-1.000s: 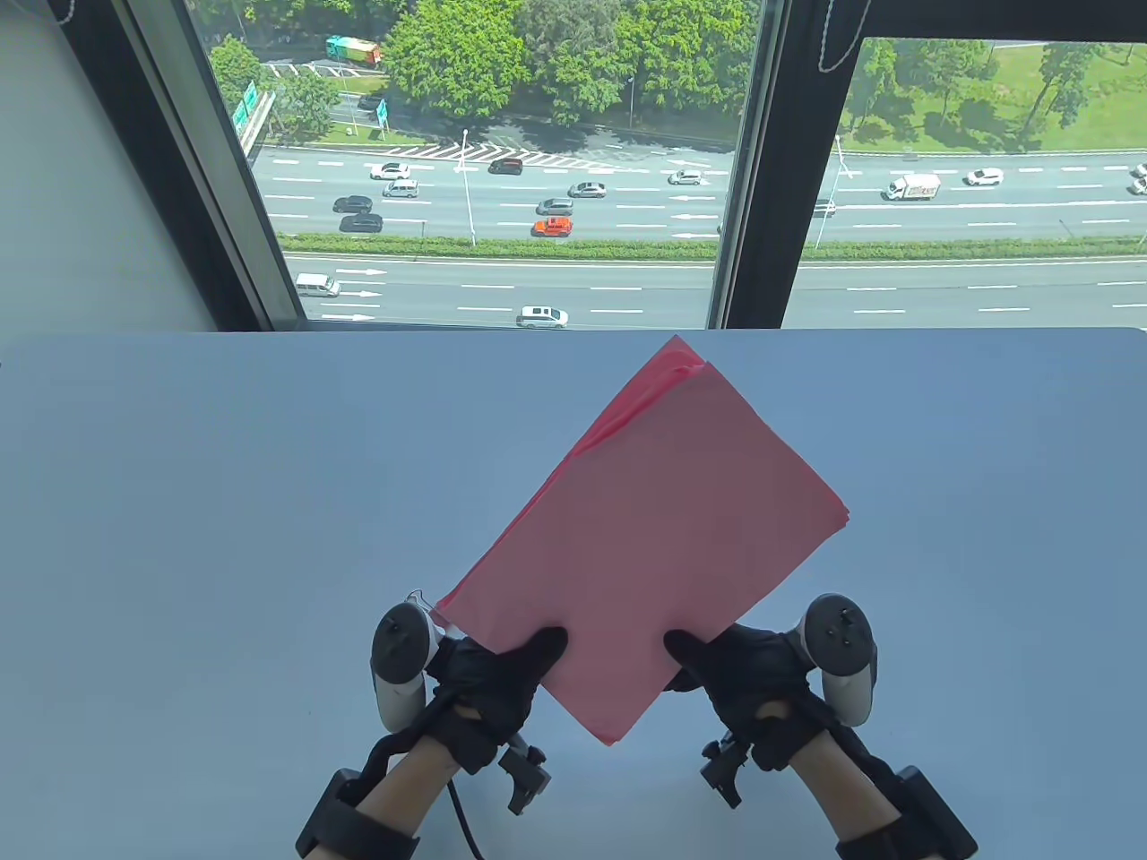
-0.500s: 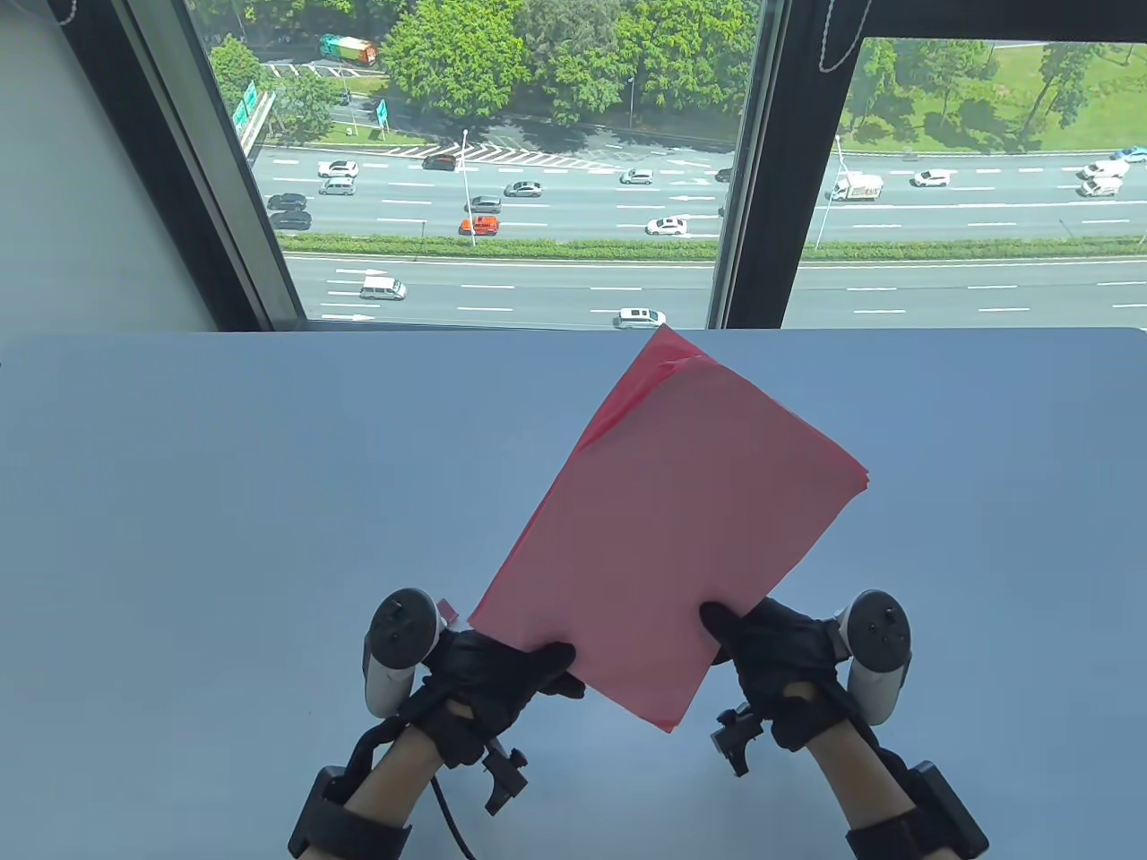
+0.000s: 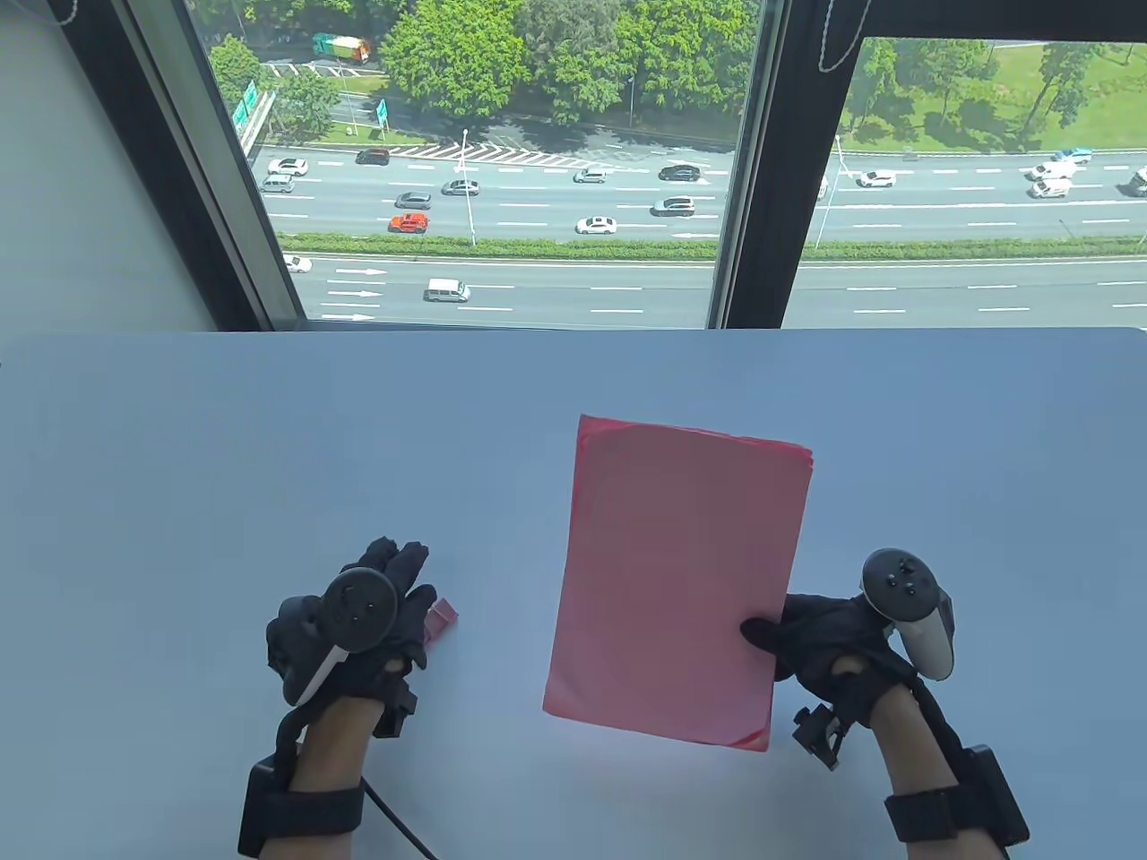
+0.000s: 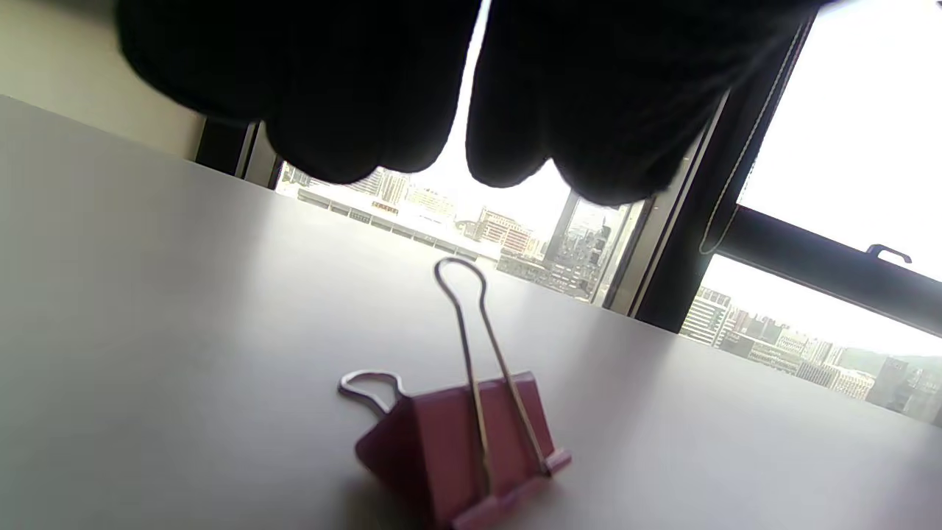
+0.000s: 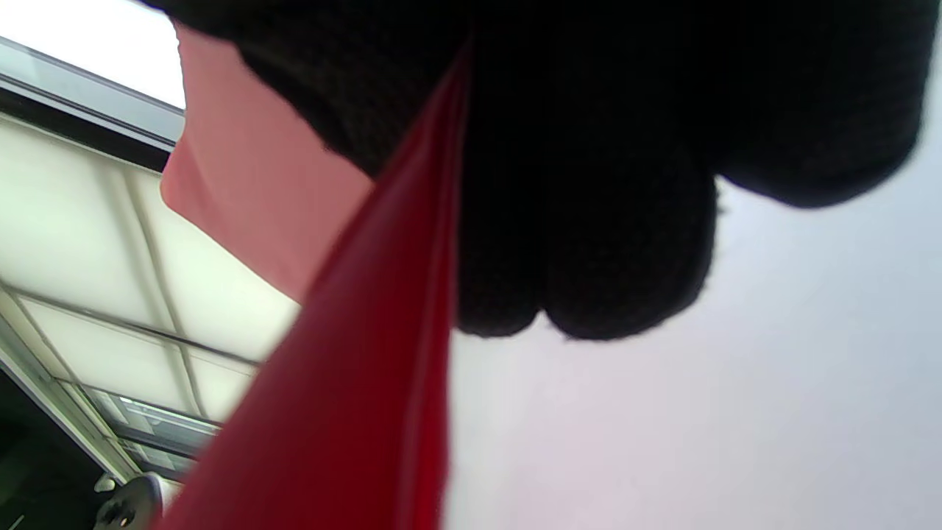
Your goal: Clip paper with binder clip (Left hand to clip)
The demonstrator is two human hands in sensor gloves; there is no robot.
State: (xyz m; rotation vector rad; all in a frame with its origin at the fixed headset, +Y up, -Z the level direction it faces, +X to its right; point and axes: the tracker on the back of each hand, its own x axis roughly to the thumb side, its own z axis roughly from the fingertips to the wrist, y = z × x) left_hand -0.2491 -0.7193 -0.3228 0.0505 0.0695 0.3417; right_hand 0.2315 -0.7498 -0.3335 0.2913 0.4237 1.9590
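A stack of pink paper (image 3: 681, 573) is held by my right hand (image 3: 806, 632), which pinches its right edge near the lower corner, thumb on top; the right wrist view shows the paper's edge (image 5: 353, 383) between the gloved fingers. A pink binder clip (image 3: 441, 618) lies on the white table (image 3: 179, 466), just right of my left hand (image 3: 385, 600). In the left wrist view the clip (image 4: 464, 442) rests on the table with one wire handle up, and my left fingertips (image 4: 338, 140) hang above it without touching. The left hand holds nothing.
The table's far edge meets a large window (image 3: 502, 161) with dark frames. Nothing else lies on the table around the paper and the clip.
My left hand let go of the paper and moved left, over the binder clip. The right hand alone now holds the paper, which turned from diagonal to nearly straight and came lower.
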